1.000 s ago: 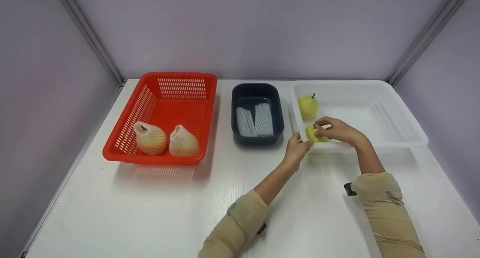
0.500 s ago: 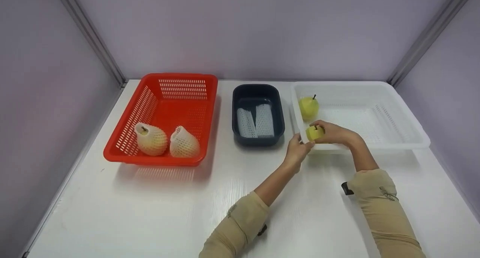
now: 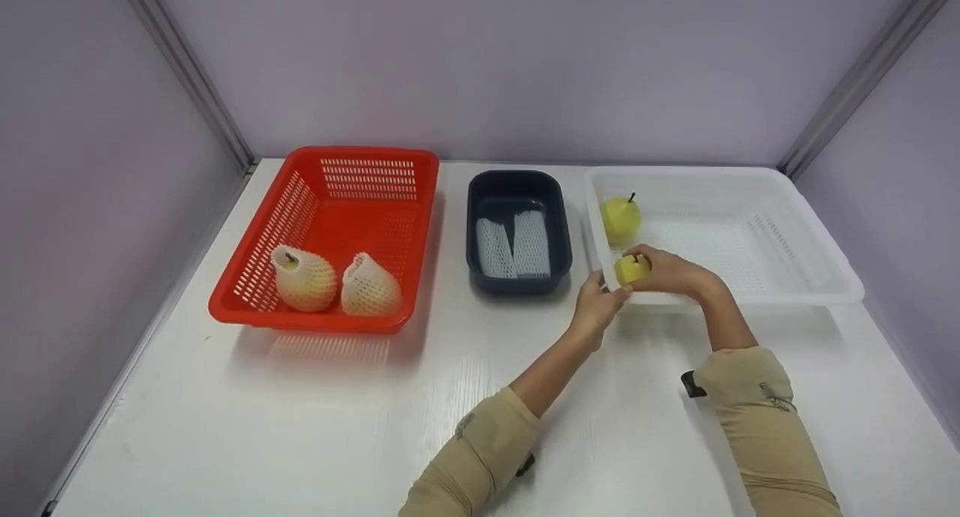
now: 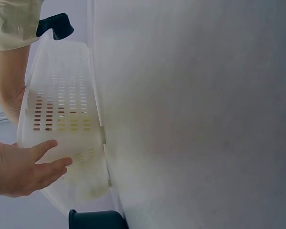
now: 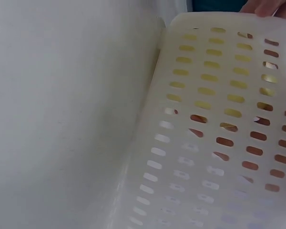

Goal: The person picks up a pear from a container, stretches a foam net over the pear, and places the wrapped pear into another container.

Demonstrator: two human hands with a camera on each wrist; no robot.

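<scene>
In the head view, my right hand (image 3: pixel 677 274) reaches into the white basket (image 3: pixel 814 296) and curls round the right side of a yellow pear (image 3: pixel 631 269). This pear sits in the near left corner, stem up. My left hand (image 3: pixel 596 307) grips that corner from outside, its fingers spread on the wall in the left wrist view. Behind the held pear stands another yellow pear (image 3: pixel 621 218). In the right wrist view, yellow shows through the slots of the basket wall (image 5: pixel 181 143); the right hand is mostly hidden behind it.
A red basket (image 3: pixel 315 321) on the left holds two pears in white foam nets, a left pear (image 3: pixel 305 283) and a right pear (image 3: pixel 371 288). Between the baskets, a dark blue bin (image 3: pixel 517 284) holds two foam nets (image 3: pixel 531 245). Walls enclose the table's back and sides.
My right hand has shifted from the top of the near pear to its right side, with the fingers now round it. The left hand stays at the basket corner.
</scene>
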